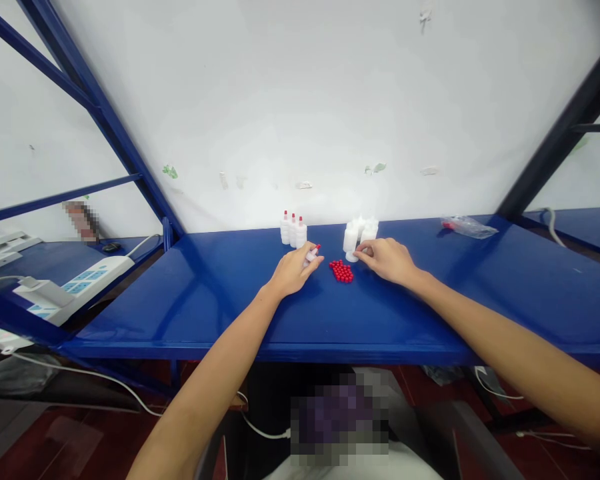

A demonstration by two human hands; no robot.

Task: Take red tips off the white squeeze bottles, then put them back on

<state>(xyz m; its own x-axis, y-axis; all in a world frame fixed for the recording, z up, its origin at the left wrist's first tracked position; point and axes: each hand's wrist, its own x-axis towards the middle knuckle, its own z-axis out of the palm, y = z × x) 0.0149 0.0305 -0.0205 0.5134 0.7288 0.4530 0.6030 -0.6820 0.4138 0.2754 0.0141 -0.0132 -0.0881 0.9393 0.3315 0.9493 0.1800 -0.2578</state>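
My left hand (296,268) is closed around a small white squeeze bottle (311,255) with a red tip, tilted toward the right. Just behind it stand several similar white bottles (293,231), each topped with a red cap. My right hand (389,260) has its fingers pinched at the lower end of a white bottle (351,239) at the front of a group. More white bottles without red tips (369,228) stand behind those fingers, partly hidden. Between my two hands lies a cluster of small red caps (342,271) on the blue table (310,323).
A clear plastic bag (469,227) with something red in it lies at the back right of the table. On the left, beyond a blue frame post (115,133), are a white power strip (87,283) and cables. A white wall rises behind the table.
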